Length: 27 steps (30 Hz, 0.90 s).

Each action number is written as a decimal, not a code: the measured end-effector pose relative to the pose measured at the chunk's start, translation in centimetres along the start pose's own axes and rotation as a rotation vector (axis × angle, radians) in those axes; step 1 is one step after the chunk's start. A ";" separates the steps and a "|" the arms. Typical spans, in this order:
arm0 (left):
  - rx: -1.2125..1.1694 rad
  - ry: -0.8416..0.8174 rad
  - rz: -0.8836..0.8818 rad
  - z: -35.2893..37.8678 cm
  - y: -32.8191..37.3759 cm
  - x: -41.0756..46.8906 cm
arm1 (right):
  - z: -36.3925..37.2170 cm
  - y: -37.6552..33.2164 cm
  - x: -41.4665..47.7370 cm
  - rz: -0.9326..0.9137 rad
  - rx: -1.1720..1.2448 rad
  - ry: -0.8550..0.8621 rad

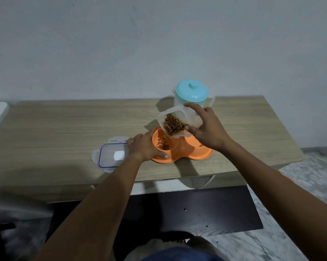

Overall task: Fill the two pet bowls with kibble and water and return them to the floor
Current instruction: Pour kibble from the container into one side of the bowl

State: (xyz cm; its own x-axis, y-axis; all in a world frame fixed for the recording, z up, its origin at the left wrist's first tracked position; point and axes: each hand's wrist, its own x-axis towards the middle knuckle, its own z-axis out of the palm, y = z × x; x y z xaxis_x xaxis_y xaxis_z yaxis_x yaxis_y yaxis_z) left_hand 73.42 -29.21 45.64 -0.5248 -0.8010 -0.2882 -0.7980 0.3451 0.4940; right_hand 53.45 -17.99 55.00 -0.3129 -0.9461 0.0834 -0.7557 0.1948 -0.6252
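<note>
Fingers of our right hand (207, 129) grasp the tilted container (179, 114), pouring kibble (173, 127) into the bowl (200, 157). Our left hand (145, 147) grips its 9 o'clock rim.

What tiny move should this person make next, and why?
Probably tip the clear plastic container steeper with the right hand: much brown kibble sits inside it, and only a little lies in the left well of the orange plastic double bowl that the left hand holds.
</note>
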 end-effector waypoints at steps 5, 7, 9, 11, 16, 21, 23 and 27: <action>0.036 0.008 0.008 0.0 0.0 0.1 | -0.1 -0.1 -0.2 -0.003 -0.010 0.007; 0.040 0.012 0.009 0.0 0.0 0.1 | -0.2 -0.2 -0.2 -0.003 -0.021 0.010; 0.043 0.017 0.014 0.1 -0.1 0.2 | -0.2 -0.2 -0.3 0.001 -0.020 0.013; 0.042 0.018 0.010 0.0 0.0 0.1 | -0.1 -0.2 -0.4 0.003 -0.021 0.012; 0.042 0.017 0.012 -0.1 0.2 -0.2 | -0.2 -0.2 -0.5 0.006 -0.016 0.020; 0.025 0.009 0.003 0.0 0.1 -0.2 | 0.0 0.0 -0.7 -0.009 0.005 0.013; 0.012 0.011 -0.002 0.0 0.2 -0.3 | 0.1 0.1 -0.9 -0.003 0.014 0.029; -0.004 0.014 -0.004 -0.1 0.2 -0.4 | 0.2 0.2 -1.0 0.004 0.036 0.021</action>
State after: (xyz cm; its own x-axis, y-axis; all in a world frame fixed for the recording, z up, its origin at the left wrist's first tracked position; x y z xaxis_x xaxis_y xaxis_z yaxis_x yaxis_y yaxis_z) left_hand 73.50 -28.84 45.90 -0.5174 -0.8090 -0.2790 -0.7989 0.3398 0.4963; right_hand 53.75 -17.03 54.65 -0.3281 -0.9396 0.0974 -0.7333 0.1883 -0.6533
